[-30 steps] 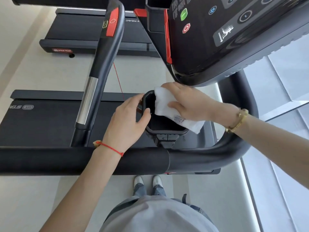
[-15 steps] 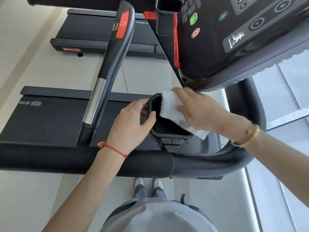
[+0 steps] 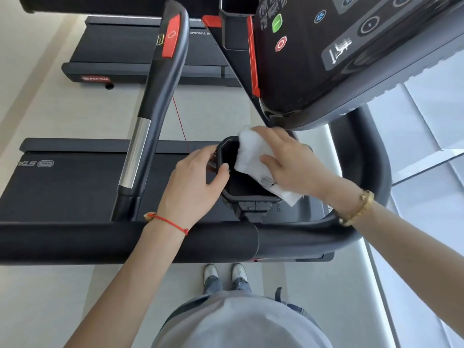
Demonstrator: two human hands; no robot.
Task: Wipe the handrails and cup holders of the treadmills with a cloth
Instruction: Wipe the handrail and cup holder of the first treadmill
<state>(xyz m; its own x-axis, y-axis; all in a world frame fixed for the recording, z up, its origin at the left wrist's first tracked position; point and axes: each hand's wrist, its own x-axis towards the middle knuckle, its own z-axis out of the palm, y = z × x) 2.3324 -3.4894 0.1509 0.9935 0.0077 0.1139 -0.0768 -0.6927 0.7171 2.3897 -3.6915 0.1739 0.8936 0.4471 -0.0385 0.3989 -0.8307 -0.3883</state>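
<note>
A black cup holder [image 3: 242,189] juts out under the treadmill console. My left hand [image 3: 194,184] grips its left rim, thumb over the edge. My right hand [image 3: 288,162] presses a white cloth [image 3: 253,156] onto the holder's far right rim; part of the cloth hangs into the opening and a corner sticks out at the near right. The thick black handrail [image 3: 125,242] runs across in front of me under both forearms and curves up on the right. A second handrail [image 3: 160,96] with a silver band and a red panel rises on the left.
The console [image 3: 351,46] with green and red buttons overhangs the cup holder at top right. Another cup holder [image 3: 236,23] sits beside it. The treadmill belt [image 3: 62,182] lies below, a second treadmill [image 3: 120,46] beyond. A red safety cord [image 3: 180,124] hangs down. A window ledge is right.
My right hand has slid the cloth a little along the cup holder's far rim. My left hand keeps its grip on the left rim. The camera view has shifted slightly.
</note>
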